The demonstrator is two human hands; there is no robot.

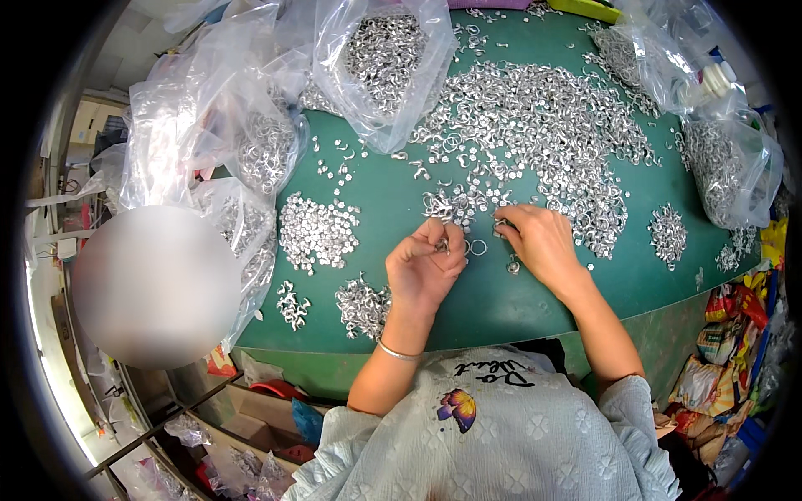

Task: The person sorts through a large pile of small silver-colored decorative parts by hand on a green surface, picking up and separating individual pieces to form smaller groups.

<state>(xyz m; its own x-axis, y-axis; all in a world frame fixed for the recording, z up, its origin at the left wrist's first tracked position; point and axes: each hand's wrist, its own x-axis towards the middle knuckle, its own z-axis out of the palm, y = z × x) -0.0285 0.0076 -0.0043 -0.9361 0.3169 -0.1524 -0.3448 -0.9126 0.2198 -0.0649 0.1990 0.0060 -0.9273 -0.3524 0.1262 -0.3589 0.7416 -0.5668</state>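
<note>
My left hand is raised palm up over the green table. Its fingers are closed in a pinch on a small silver metal piece, whose exact shape is partly hidden. Thumb and forefinger of my right hand are pressed together around another small silver piece. Between the hands lie thin silver rings, and a single small silver part rests below the right fingertips. Just beyond my fingers is a loose cluster of silver pieces.
A large heap of silver pieces spreads across the far table. Smaller piles sit at left, near left and right. Clear plastic bags of parts stand at the back, left and right. A blurred round patch covers the left.
</note>
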